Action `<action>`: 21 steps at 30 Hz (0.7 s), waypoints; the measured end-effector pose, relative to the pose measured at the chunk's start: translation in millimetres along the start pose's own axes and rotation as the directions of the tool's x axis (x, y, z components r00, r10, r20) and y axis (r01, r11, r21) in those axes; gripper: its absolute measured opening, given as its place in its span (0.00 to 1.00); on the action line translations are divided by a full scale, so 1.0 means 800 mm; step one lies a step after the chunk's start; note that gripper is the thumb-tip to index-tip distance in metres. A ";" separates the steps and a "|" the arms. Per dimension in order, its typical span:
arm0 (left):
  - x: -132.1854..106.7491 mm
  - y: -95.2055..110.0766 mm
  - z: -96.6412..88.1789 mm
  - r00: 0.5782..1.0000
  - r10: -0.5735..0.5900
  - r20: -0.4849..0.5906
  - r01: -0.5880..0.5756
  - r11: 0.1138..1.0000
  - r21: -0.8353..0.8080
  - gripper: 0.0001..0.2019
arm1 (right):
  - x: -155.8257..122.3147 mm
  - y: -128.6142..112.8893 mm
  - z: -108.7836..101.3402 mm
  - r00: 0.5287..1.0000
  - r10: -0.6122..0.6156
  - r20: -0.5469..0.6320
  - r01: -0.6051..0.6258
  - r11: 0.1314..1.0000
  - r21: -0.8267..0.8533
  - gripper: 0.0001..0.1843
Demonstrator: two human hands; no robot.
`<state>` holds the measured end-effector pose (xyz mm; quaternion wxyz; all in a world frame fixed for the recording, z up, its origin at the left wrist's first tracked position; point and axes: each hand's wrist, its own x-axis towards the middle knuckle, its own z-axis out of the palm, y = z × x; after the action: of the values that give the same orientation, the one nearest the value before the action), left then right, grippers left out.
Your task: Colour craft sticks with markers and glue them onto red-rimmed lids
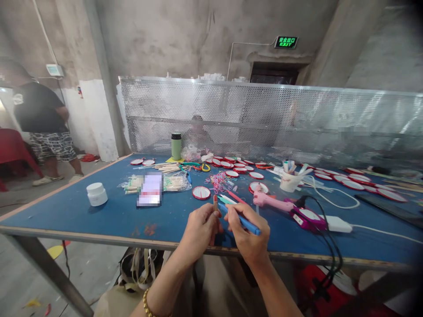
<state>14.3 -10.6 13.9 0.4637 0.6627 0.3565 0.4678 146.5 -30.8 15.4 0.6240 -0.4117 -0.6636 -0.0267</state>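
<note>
Holding a short red stick (215, 205) upright in the left hand (200, 231), with the fingers clenched round its lower part and only the top showing above the thumb. Gripping a blue pen (251, 228) in the right hand (247, 235), with the fingers wrapped over the barrel and the far end slanting up-left to just beside the stick; cannot tell whether touching. Both hands close together above the near edge of the blue desk (99, 215).

Just beyond the hands, flat on the desk: a pink glue gun (272, 202) on its side, with a white power adapter (337, 223) and black cable (330, 237) to its right. Farther back: a red-rimmed round disc (201, 192), many more like it spread across the far side, a heap of coloured rubber bands (218, 180), and a paper cup (290, 181) stuffed with pens. To the left: a clear bag of wooden sticks (175, 181), a white jar (97, 194) standing well apart, and a green flask (176, 146) upright near the far edge. Behind the desk, a perforated metal screen (264, 114); at far left, a person standing (42, 123) on the floor.
</note>
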 end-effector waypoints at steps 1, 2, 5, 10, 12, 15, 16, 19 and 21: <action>0.000 0.000 0.000 1.000 -0.003 0.001 0.003 1.000 -0.004 0.11 | 0.000 0.000 0.000 1.000 -0.005 -0.004 0.005 1.000 0.001 0.08; 0.000 0.000 0.000 1.000 -0.005 0.002 0.005 1.000 -0.008 0.11 | 0.000 0.000 0.000 1.000 -0.010 -0.002 0.010 1.000 0.002 0.08; -0.001 0.000 0.000 1.000 0.001 -0.004 -0.001 1.000 -0.002 0.12 | -0.001 0.001 0.000 1.000 -0.016 0.023 0.016 1.000 0.001 0.07; -0.001 -0.001 0.001 1.000 -0.008 -0.002 0.008 1.000 0.002 0.12 | -0.002 0.002 0.000 1.000 0.004 0.031 -0.004 1.000 -0.004 0.08; -0.001 -0.001 0.001 1.000 -0.010 0.006 0.010 1.000 -0.004 0.12 | -0.001 0.001 0.000 1.000 0.003 0.011 -0.003 1.000 -0.009 0.08; -0.001 -0.003 0.001 1.000 -0.012 0.008 0.012 1.000 -0.013 0.12 | 0.000 -0.001 0.000 1.000 -0.023 0.008 0.023 1.000 -0.015 0.08; 0.000 -0.004 0.001 1.000 -0.012 0.007 0.012 1.000 -0.015 0.12 | 0.001 -0.002 0.000 1.000 -0.029 0.007 0.029 0.999 -0.018 0.08; 0.000 -0.006 0.001 1.000 -0.014 0.011 0.014 1.000 -0.024 0.11 | 0.000 -0.002 0.000 0.999 -0.033 -0.022 0.033 0.999 -0.024 0.08; 0.000 -0.005 0.001 1.000 -0.006 0.011 0.006 1.000 -0.026 0.11 | -0.001 -0.001 0.000 0.999 -0.036 -0.019 0.036 0.999 -0.023 0.08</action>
<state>15.0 -9.2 10.1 0.4757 0.6581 0.3498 0.4672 146.0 -31.7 15.2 0.6250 -0.4065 -0.6646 -0.0494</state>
